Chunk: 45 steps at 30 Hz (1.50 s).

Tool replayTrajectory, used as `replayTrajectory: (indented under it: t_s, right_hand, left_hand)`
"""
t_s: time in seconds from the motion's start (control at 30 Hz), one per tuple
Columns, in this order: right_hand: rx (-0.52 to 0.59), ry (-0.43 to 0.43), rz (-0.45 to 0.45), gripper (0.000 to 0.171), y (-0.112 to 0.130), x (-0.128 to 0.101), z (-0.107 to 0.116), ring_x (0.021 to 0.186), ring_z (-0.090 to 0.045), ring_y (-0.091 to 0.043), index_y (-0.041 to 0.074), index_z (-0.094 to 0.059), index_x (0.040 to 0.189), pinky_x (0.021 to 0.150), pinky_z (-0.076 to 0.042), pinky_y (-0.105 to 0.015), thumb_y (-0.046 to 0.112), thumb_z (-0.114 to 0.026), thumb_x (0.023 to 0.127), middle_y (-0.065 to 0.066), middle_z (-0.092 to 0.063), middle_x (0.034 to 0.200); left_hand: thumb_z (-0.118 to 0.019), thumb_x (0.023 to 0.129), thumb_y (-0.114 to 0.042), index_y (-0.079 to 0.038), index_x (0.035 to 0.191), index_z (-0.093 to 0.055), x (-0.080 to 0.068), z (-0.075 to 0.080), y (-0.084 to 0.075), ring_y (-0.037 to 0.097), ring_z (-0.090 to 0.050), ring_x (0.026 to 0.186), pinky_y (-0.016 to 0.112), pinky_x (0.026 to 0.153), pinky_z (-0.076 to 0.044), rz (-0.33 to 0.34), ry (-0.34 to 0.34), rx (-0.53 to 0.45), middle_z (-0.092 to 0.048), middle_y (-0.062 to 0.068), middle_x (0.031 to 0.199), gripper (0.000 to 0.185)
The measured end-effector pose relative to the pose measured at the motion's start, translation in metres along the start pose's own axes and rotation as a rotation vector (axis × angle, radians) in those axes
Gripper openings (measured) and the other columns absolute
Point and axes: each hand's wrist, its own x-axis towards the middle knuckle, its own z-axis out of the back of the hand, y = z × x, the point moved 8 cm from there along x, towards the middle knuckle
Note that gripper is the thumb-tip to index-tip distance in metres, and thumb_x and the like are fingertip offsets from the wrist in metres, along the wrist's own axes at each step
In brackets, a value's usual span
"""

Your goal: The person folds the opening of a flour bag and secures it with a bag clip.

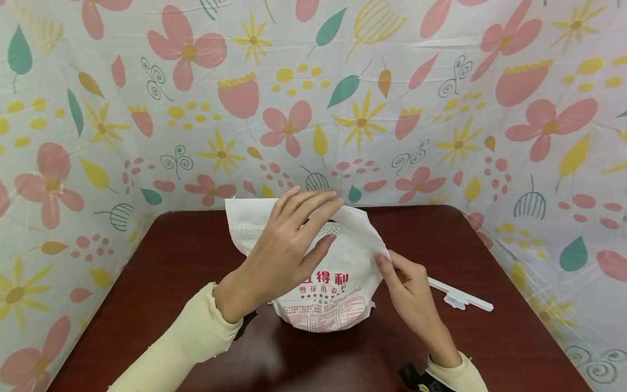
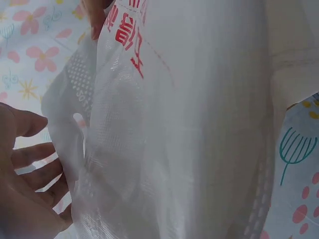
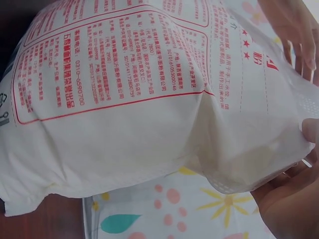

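A white flour bag (image 1: 325,310) with red print stands on the table, its flat top part raised and folded to the left. My left hand (image 1: 286,245) is at the front of that top part, fingers extended and thumb apart. In the left wrist view the left fingers (image 2: 42,174) touch the bag's edge beside the handle slot. The right hand (image 1: 411,291) pinches the bag's upper right edge, thumb in front; the right wrist view shows this thumb (image 3: 310,130) on the bag (image 3: 149,134). The bag's opening is hidden.
A long white plastic strip with a small rounded part, like a bag clip (image 1: 465,296), lies on the table right of the bag. The dark red-brown table (image 1: 186,250) has rounded back corners. A flower-patterned curtain (image 1: 313,81) hangs behind and along both sides.
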Motion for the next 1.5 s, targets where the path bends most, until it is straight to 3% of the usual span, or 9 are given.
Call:
replayTrajectory:
  t_s: [0.27,0.57,0.87,1.13,1.33,1.5]
  right_hand:
    - [-0.033,0.021,0.051,0.019,0.008,0.003,-0.003,0.067,-0.061,-0.018,0.013,-0.071,0.098,0.059,-0.047,-0.023,0.000,-0.057,0.099,-0.002,-0.068,0.080]
    - [-0.024,0.008,0.089,0.022,0.010,0.000,-0.005,0.071,-0.061,-0.018,0.012,-0.072,0.103,0.063,-0.048,-0.021,-0.004,-0.057,0.097,-0.002,-0.070,0.088]
    - [0.052,0.038,0.078,0.025,0.008,-0.002,-0.009,0.079,-0.067,-0.016,0.008,-0.070,0.112,0.069,-0.054,-0.024,-0.007,-0.057,0.096,-0.007,-0.071,0.098]
    - [0.047,0.033,0.080,0.027,0.007,-0.003,-0.010,0.082,-0.067,-0.016,0.008,-0.070,0.113,0.071,-0.054,-0.023,-0.008,-0.061,0.093,-0.007,-0.071,0.102]
    - [-0.007,-0.029,0.177,0.034,0.012,-0.004,-0.010,0.082,-0.065,-0.011,0.003,-0.070,0.111,0.071,-0.052,-0.018,-0.016,-0.070,0.082,-0.008,-0.071,0.099]
    - [-0.143,-0.120,0.272,0.038,0.021,-0.005,-0.008,0.079,-0.062,-0.003,0.001,-0.071,0.105,0.071,-0.047,-0.013,-0.021,-0.071,0.074,-0.008,-0.072,0.093]
  left_hand:
    - [-0.067,0.091,-0.005,-0.002,0.123,-0.066,0.000,0.005,0.001,0.028,-0.055,0.112,0.048,0.106,-0.035,-0.014,-0.077,0.043,-0.065,0.010,0.117,0.033]
    - [-0.064,0.092,-0.003,-0.008,0.094,-0.071,0.006,0.012,0.000,0.024,-0.058,0.097,0.047,0.097,-0.039,-0.061,-0.113,0.062,-0.066,0.005,0.100,0.009]
    - [-0.066,0.091,-0.004,-0.009,0.094,-0.071,-0.002,0.016,0.002,0.024,-0.057,0.103,0.047,0.099,-0.038,-0.055,-0.086,0.004,-0.066,0.004,0.101,0.007]
    - [-0.070,0.088,-0.010,-0.008,0.095,-0.070,-0.008,0.016,0.003,0.024,-0.057,0.106,0.046,0.097,-0.038,-0.052,-0.065,-0.021,-0.065,0.005,0.104,0.006]
    - [-0.069,0.089,-0.010,-0.008,0.094,-0.069,-0.011,0.017,0.002,0.025,-0.056,0.105,0.047,0.099,-0.038,-0.071,-0.062,-0.020,-0.064,0.006,0.104,0.006]
    - [-0.071,0.088,-0.011,-0.009,0.093,-0.067,-0.013,0.018,0.000,0.025,-0.057,0.106,0.046,0.098,-0.038,-0.083,-0.056,-0.006,-0.065,0.006,0.106,0.007]
